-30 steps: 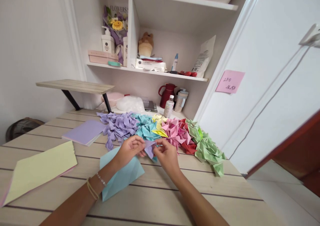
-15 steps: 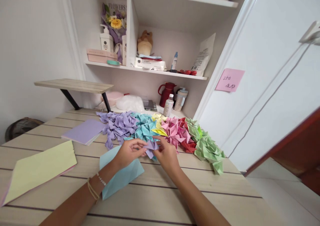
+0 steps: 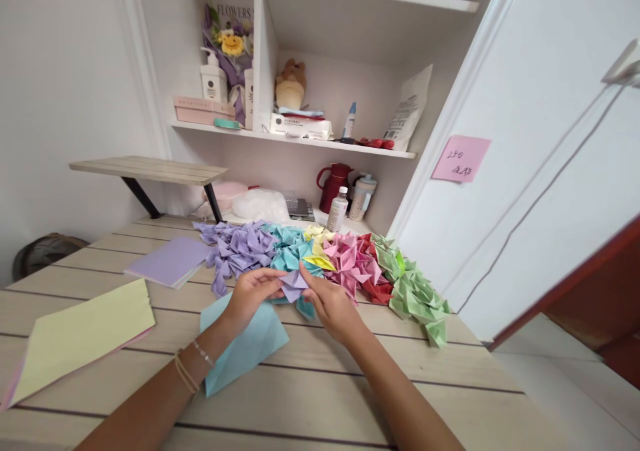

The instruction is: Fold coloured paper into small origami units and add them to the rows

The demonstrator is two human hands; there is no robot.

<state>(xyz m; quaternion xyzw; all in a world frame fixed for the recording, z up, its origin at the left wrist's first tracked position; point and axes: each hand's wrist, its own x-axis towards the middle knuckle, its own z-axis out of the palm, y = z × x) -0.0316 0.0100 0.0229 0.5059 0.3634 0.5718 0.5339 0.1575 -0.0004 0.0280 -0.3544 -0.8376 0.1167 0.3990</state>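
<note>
A small folded piece of purple origami paper [image 3: 293, 286] is held up between my two hands. My left hand [image 3: 255, 296] pinches its left side, fingers closed. On the other side, my right hand [image 3: 327, 302] grips the right edge with thumb and fingers. Below my left hand lies a creased light-blue sheet [image 3: 250, 348], partly covered by the wrist. Just behind my hands, folded paper pieces are heaped by colour: purple [image 3: 240, 248], blue [image 3: 290, 248], yellow [image 3: 320, 261], pink [image 3: 347, 264], red [image 3: 379, 292] and green [image 3: 417, 298].
Yellow sheets [image 3: 90, 338] and purple sheets [image 3: 167, 262] lie at the left. A small raised shelf [image 3: 150, 168] stands behind them. A clear bottle [image 3: 338, 211], a red jug [image 3: 333, 188] and a tumbler [image 3: 363, 198] stand at the back, under white shelving [image 3: 350, 146].
Both hands have shifted slightly left and up with the purple piece. It is turned and now shows a flatter, broader face. The other things stay put.
</note>
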